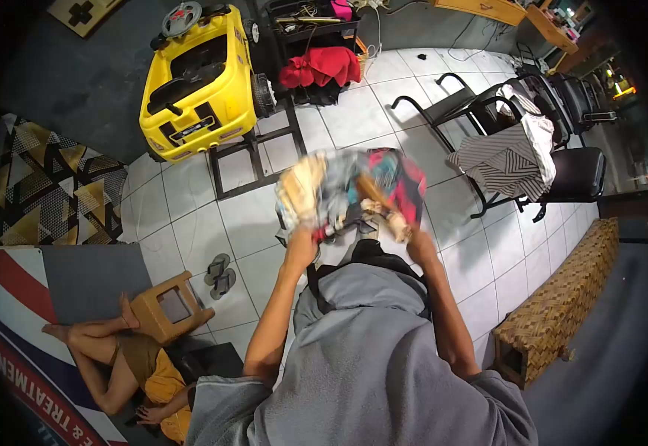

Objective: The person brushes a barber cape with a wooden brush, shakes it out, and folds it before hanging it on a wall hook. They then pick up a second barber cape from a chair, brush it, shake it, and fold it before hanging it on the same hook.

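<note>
Hands and cloth bundle (pixel 354 189), with clock positions read about the bundle. The left hand (pixel 305 236), at 8 o'clock, is closed on its near edge; the right hand (pixel 418 242), at 4 o'clock, likewise grips its edge. Individual finger positions cannot be told. The multicoloured bundle, blurred, is held between and beyond the hands, above the tiled floor (pixel 242 223). Surroundings: yellow toy car (pixel 238 89), 10 o'clock; red cloth (pixel 320 67), between 11 and 12; striped cloth (pixel 506 160), between 2 and 3; slippers (pixel 221 276), 8 o'clock; woven box (pixel 562 297), 4 o'clock.
</note>
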Available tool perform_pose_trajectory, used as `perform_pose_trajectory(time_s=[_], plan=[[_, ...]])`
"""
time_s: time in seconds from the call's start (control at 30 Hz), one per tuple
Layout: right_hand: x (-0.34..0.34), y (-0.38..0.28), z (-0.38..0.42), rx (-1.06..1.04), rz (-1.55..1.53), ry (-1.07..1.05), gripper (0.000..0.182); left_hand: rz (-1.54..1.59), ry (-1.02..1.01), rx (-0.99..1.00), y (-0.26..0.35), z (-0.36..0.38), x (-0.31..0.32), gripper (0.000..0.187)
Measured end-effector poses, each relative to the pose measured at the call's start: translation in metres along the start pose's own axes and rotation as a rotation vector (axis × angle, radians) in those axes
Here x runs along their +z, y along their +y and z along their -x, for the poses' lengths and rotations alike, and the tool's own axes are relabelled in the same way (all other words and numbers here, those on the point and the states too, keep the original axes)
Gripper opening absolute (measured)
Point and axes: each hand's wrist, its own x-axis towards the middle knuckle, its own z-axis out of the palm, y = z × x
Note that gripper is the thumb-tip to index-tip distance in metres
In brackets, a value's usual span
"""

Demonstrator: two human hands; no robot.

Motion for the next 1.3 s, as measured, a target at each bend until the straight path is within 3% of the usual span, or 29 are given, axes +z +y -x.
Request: perform_pose_trajectory(time_s=[0.03,0.07,0.13,0.17,0.2,0.23,0.3,0.37,0.43,0.5,0.57,0.63,0.67,0.7,0.73,0.77,0.8,0.83,0.9,0.97,1.03,1.1,1.17,1.2,1.23,1.3], plan=[[0.026,0.032,0.002,-0.217,0.195,-0.135,0.022,0.001,-0.318,-0.218,-0.017,0.023,0.023,0.030],[0.015,0.022,0.028,-0.136,0.300,-0.241,0.022,-0.019,-0.461,-0.098,-0.033,0.052,0.038,0.023],[0.016,0.031,0.033,-0.131,0.227,-0.246,0.022,0.041,-0.489,-0.271,-0.047,0.076,0.047,0.024],[0.018,0.037,0.034,-0.124,0.148,-0.254,0.023,0.038,-0.493,-0.267,-0.054,0.085,0.043,0.024],[0.026,0.049,0.028,-0.101,0.136,-0.183,0.033,0.079,-0.444,-0.197,-0.060,0.096,0.039,0.023],[0.025,0.059,0.022,-0.136,0.053,-0.211,0.032,0.122,-0.393,-0.127,-0.064,0.103,0.037,0.022],[-0.004,0.039,0.032,-0.175,-0.115,-0.145,0.026,0.203,-0.361,-0.181,-0.066,0.096,0.036,0.022],[-0.013,0.042,0.024,-0.179,-0.203,-0.204,0.029,0.444,0.022,-0.349,-0.043,0.071,0.014,0.025],[-0.075,-0.014,0.050,-0.038,-0.586,-0.300,0.031,0.648,0.164,-0.452,-0.012,0.031,-0.028,0.031],[-0.124,-0.062,0.075,0.032,-0.906,-0.282,0.030,0.899,0.354,-0.287,0.016,-0.005,-0.057,0.033],[-0.115,-0.045,0.055,-0.162,-1.342,-0.271,0.033,1.023,0.537,-0.120,0.070,-0.029,-0.088,0.044],[-0.135,-0.073,0.062,-0.182,-1.592,-0.143,0.030,0.634,0.671,0.028,0.108,-0.040,-0.097,0.058],[-0.139,-0.073,0.057,-0.175,-1.606,-0.118,0.028,0.518,0.633,0.102,0.131,-0.034,-0.104,0.060],[-0.142,-0.073,0.053,-0.168,-1.622,-0.092,0.026,0.613,0.445,0.181,0.161,-0.020,-0.116,0.057],[-0.145,-0.077,0.054,-0.171,-1.630,-0.077,0.026,0.700,0.119,0.297,0.170,-0.015,-0.116,0.052],[-0.148,-0.086,0.057,-0.150,-1.724,-0.063,0.024,0.642,-0.030,0.449,0.186,-0.007,-0.111,0.049],[-0.150,-0.092,0.059,-0.132,-1.819,-0.050,0.023,0.594,-0.205,0.378,0.201,0.009,-0.104,0.050],[-0.149,-0.096,0.060,-0.137,-1.826,-0.041,0.023,0.430,-0.121,0.569,0.208,0.010,-0.087,0.042],[-0.146,-0.101,0.064,-0.214,-1.605,0.144,0.021,0.556,-0.193,0.345,0.211,0.011,-0.069,0.031],[-0.149,-0.089,0.068,-0.213,-1.522,0.192,0.025,0.675,-0.157,0.200,0.200,0.003,-0.062,0.025],[-0.148,-0.079,0.071,-0.209,-1.357,0.252,0.038,1.377,-0.179,-0.028,0.196,-0.002,-0.068,0.020],[-0.138,-0.079,0.067,-0.283,-1.319,0.378,0.045,1.571,-0.166,-0.196,0.198,-0.001,-0.092,0.017],[-0.132,-0.085,0.080,-0.394,-1.077,0.525,0.045,1.695,-0.113,-0.270,0.200,-0.004,-0.104,0.018],[-0.134,-0.096,0.097,-0.304,-1.153,0.404,0.045,1.720,-0.131,-0.258,0.202,-0.006,-0.107,0.021],[-0.122,-0.095,0.098,-0.372,-1.006,0.367,0.041,1.744,-0.149,-0.249,0.204,-0.006,-0.110,0.024],[-0.103,-0.119,0.103,-0.502,-1.121,0.389,0.036,1.763,-0.157,-0.253,0.219,0.000,-0.114,0.021]])
